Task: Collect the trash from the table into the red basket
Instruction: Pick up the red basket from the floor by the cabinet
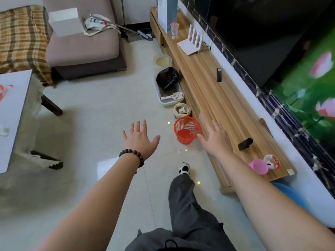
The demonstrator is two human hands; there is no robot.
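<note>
A red mesh basket (187, 129) stands upright on the tiled floor beside a long wooden TV bench (217, 98). Nothing shows inside it. My right hand (216, 140) stretches out just right of the basket, fingers spread, holding nothing, its fingertips close to the rim. My left hand (138, 138), with a bead bracelet on the wrist, hovers open over the floor to the basket's left. A white table (12, 113) at the left edge carries a red-and-clear wrapper (3, 91) and a crumpled white scrap (4, 131).
A litter tray with a black bag (166, 82), a scoop and a beige pot (181, 110) line the floor behind the basket. On the bench sit a router (192, 42), remotes, a pink cup (260, 166) and a plastic cup. A sofa (81, 38) stands behind. My leg steps forward.
</note>
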